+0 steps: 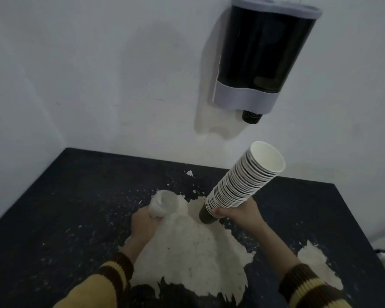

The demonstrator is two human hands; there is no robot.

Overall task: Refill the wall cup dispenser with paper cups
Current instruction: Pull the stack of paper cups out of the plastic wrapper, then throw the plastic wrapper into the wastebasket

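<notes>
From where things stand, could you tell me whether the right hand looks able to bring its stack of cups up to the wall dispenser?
Probably yes. The right hand holds the stack of cups by its base, tilted toward the dispenser, with only bare wall between them. The dispenser's top edge is cut off, so I cannot see if it is open.

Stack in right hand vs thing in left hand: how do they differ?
The paper cup stack is long, with many nested white rims and a dark bottom cup; the crumpled plastic wrap is a short, translucent, shapeless wad. The stack tilts up toward the wall dispenser, open mouth facing up; the wrap sits low over the table. The right hand grips the stack near its base; the left hand holds the wrap from below. Both are held clear of the table.
</notes>
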